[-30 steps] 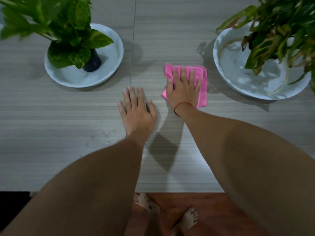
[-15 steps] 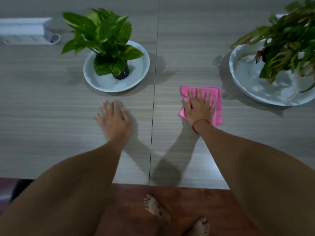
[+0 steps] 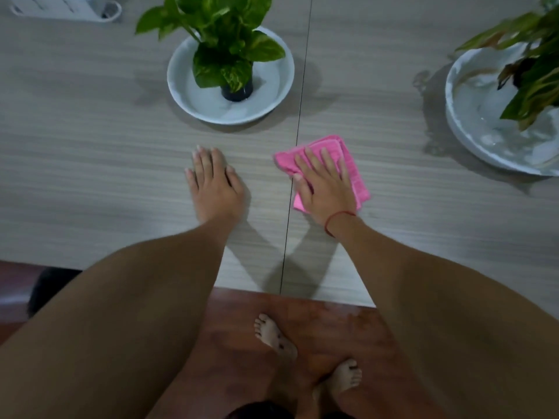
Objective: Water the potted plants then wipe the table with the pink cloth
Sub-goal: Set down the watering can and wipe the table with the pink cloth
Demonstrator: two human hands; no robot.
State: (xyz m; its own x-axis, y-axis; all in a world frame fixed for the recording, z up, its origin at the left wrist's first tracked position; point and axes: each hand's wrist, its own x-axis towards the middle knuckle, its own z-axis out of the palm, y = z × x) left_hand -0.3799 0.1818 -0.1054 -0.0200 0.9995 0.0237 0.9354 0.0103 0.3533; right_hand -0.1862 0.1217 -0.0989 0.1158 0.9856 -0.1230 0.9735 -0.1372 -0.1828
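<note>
The fingers (image 3: 314,164) of the right hand (image 3: 325,189) lie flat and slightly spread on the pink cloth (image 3: 354,173), pressing it to the bench (image 3: 90,164) just right of the seam between the two panels; the left hand (image 3: 214,186) rests palm-down with its fingers close together, holding nothing. Watering looks finished: the large dish (image 3: 462,137) at far right holds water under its plant (image 3: 532,55), and the smaller dish (image 3: 187,98) also shows a wet sheen around its potted plant (image 3: 223,34). Wiping is under way, with most of the bench probably left. The folded cloth is roughly square, turned cornerwise, its slightly longer side running from near-left to far-right.
</note>
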